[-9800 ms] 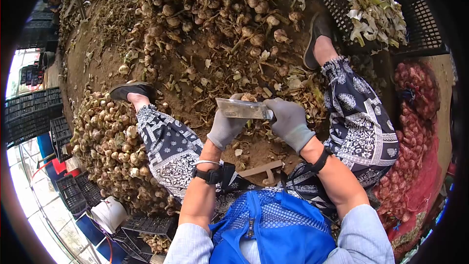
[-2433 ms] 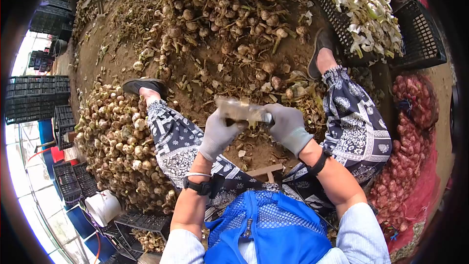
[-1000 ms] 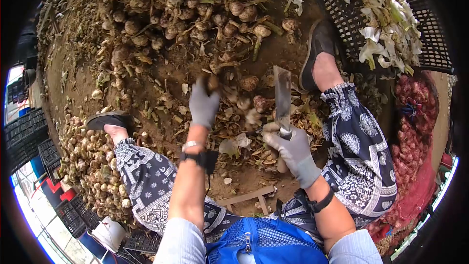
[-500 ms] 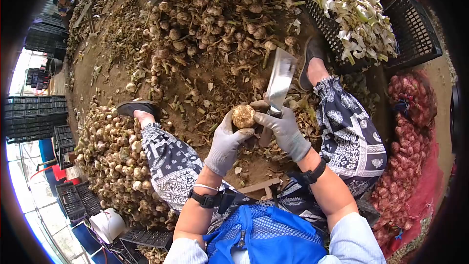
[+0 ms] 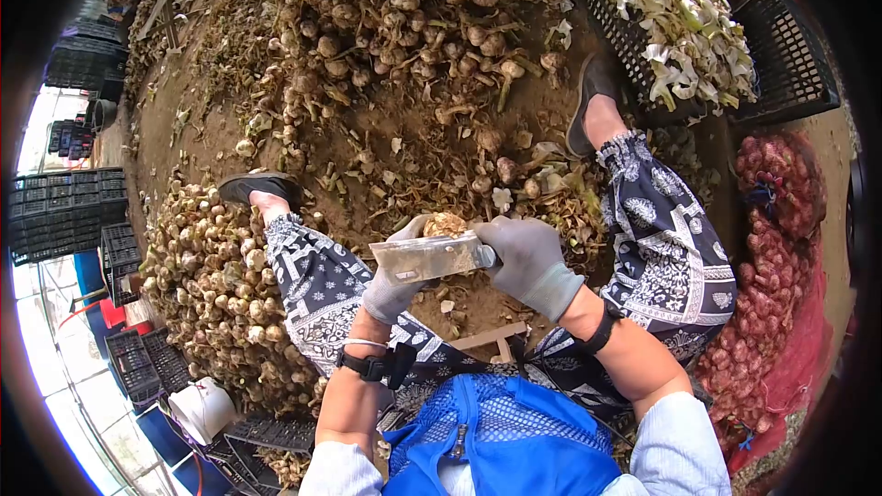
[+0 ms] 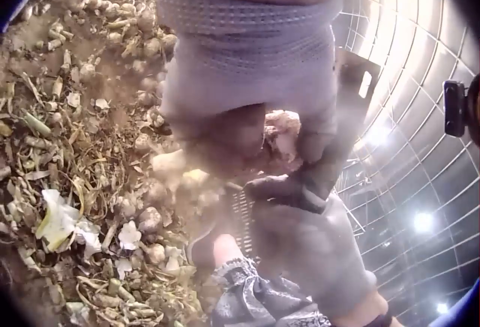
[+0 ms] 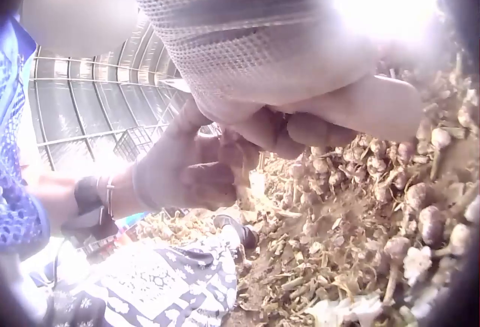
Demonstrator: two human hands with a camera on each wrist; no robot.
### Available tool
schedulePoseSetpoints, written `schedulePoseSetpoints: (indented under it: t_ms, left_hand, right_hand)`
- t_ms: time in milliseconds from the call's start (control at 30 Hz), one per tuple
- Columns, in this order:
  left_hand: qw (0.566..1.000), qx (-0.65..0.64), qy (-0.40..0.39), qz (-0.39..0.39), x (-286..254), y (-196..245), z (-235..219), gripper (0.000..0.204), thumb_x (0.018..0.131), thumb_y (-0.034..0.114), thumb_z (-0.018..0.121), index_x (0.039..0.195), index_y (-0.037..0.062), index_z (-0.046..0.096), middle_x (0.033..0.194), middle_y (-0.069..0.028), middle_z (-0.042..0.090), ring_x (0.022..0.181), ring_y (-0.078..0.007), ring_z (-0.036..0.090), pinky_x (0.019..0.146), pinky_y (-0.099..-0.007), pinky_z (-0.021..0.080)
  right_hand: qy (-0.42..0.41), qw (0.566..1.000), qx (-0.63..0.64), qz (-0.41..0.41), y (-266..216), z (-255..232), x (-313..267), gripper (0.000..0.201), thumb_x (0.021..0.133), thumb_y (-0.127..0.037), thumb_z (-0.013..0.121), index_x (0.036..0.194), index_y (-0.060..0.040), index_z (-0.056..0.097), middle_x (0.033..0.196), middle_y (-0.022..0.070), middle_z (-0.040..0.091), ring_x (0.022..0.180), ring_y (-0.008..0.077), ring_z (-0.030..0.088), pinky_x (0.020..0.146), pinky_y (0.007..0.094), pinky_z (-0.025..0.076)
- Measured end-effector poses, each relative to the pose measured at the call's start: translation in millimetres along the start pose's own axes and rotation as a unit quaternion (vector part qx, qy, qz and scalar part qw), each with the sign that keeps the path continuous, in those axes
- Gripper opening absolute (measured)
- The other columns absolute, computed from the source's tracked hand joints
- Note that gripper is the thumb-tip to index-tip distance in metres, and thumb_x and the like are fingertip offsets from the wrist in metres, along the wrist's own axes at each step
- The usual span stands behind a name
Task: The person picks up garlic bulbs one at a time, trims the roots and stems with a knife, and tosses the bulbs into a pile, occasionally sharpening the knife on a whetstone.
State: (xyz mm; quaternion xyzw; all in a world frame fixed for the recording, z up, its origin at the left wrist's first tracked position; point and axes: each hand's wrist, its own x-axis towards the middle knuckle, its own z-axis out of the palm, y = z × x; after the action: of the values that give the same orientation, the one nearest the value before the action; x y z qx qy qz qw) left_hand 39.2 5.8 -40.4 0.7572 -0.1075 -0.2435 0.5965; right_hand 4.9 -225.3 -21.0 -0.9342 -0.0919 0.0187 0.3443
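Note:
In the head view a garlic bulb (image 5: 445,224) is gripped by the gloved left hand (image 5: 397,277), partly behind a wide metal blade (image 5: 424,259). The gloved right hand (image 5: 531,262) holds the knife by its handle, the blade lying across in front of the left hand and bulb. The left wrist view shows the bulb (image 6: 283,133) between the fingers of the left hand (image 6: 240,94), with the blade (image 6: 352,109) beside it. In the right wrist view the right hand (image 7: 277,72) meets the left hand (image 7: 187,166); the blade is mostly hidden there.
Garlic with stems (image 5: 404,28) is heaped ahead, a pile of trimmed bulbs (image 5: 220,285) lies at the left. A black crate of pale garlic leaves (image 5: 680,28) stands at upper right, above red net sacks (image 5: 758,294). Cut stems litter the ground between the legs.
The knife has swung from upright to lying across, over the left hand. Both hands are closer together, and the left has moved slightly left. Earlier, the left hand reached down to the ground.

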Motion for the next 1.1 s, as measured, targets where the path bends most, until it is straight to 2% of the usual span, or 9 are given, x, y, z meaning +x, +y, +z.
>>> schedulePoseSetpoints:
  t_ms: [233,400,433,567,733,800,833,967,1100]
  left_hand:
    - [0.995,-0.067,-0.029,-0.061,11,54,15,0.060,0.063,0.006,0.072,0.121,-0.0036,0.060,0.109,-0.0034,0.066,0.098,-0.0095,0.061,0.091,-0.0249,0.049]
    - [0.995,0.089,-0.037,0.000,14,23,-7,0.063,0.073,0.005,0.079,0.130,-0.0050,0.053,0.114,-0.0083,0.067,0.105,-0.0141,0.063,0.092,-0.0296,0.051]
    - [0.986,-0.127,0.029,-0.101,5,12,-2,0.059,0.079,0.007,0.078,0.131,-0.0044,0.052,0.115,-0.0099,0.067,0.105,-0.0153,0.064,0.089,-0.0301,0.053]
    - [0.999,0.021,0.010,0.044,0,15,-8,0.058,0.082,0.010,0.077,0.133,-0.0028,0.052,0.115,-0.0107,0.066,0.106,-0.0158,0.064,0.090,-0.0306,0.053]
    - [0.999,-0.046,0.025,0.014,-3,6,-6,0.057,0.078,0.006,0.077,0.129,-0.0037,0.053,0.113,-0.0100,0.067,0.101,-0.0144,0.063,0.091,-0.0305,0.052]
    - [0.982,0.146,-0.105,-0.062,7,16,-19,0.061,0.070,0.005,0.076,0.127,-0.0040,0.055,0.113,-0.0089,0.066,0.102,-0.0128,0.062,0.091,-0.0295,0.051]
    - [0.994,-0.029,-0.034,-0.097,0,34,-8,0.063,0.064,0.006,0.074,0.124,-0.0039,0.057,0.112,-0.0078,0.066,0.104,-0.0109,0.061,0.092,-0.0277,0.049]
    - [0.998,-0.022,-0.011,-0.054,6,55,1,0.062,0.068,0.000,0.073,0.127,-0.0015,0.055,0.118,-0.0065,0.064,0.106,-0.0122,0.061,0.097,-0.0277,0.049]
    - [0.946,0.297,-0.009,0.127,5,37,4,0.044,0.070,0.003,0.067,0.114,0.0024,0.061,0.114,-0.0155,0.059,0.108,-0.0343,0.059,0.096,-0.0393,0.049]
  right_hand:
    - [-0.106,0.944,-0.079,0.304,62,17,8,0.023,0.086,-0.015,0.062,0.106,-0.0180,0.071,0.090,0.0150,0.072,0.083,0.0325,0.071,0.073,0.0425,0.055]
    - [0.040,0.993,0.099,0.051,5,10,-2,0.024,0.076,-0.009,0.067,0.100,-0.0156,0.070,0.084,0.0110,0.070,0.078,0.0329,0.069,0.066,0.0417,0.054]
    - [0.020,0.998,0.059,0.019,-4,6,-2,0.023,0.075,-0.010,0.068,0.098,-0.0148,0.069,0.081,0.0105,0.068,0.076,0.0331,0.068,0.064,0.0426,0.053]
    - [0.002,0.999,-0.003,-0.047,-15,0,-1,0.021,0.073,-0.011,0.069,0.094,-0.0129,0.066,0.076,0.0093,0.063,0.070,0.0332,0.065,0.061,0.0444,0.051]
    - [0.022,0.999,0.032,-0.015,-12,10,-3,0.020,0.073,-0.009,0.068,0.093,-0.0113,0.064,0.076,0.0119,0.064,0.070,0.0360,0.065,0.062,0.0446,0.051]
    - [0.020,0.999,0.040,0.003,6,20,-7,0.018,0.075,-0.011,0.068,0.092,-0.0112,0.064,0.077,0.0125,0.066,0.071,0.0359,0.066,0.063,0.0447,0.052]
    - [-0.070,0.991,-0.004,0.116,31,25,-3,0.017,0.077,-0.013,0.067,0.094,-0.0120,0.066,0.079,0.0140,0.067,0.073,0.0361,0.066,0.064,0.0448,0.052]
    - [-0.101,0.964,-0.031,0.243,41,36,-4,0.026,0.081,-0.019,0.064,0.106,-0.0178,0.069,0.089,0.0153,0.071,0.084,0.0373,0.068,0.072,0.0463,0.053]
    - [-0.101,0.965,0.092,0.222,12,16,15,0.023,0.081,-0.021,0.064,0.103,-0.0166,0.071,0.088,0.0170,0.070,0.088,0.0379,0.067,0.073,0.0459,0.053]
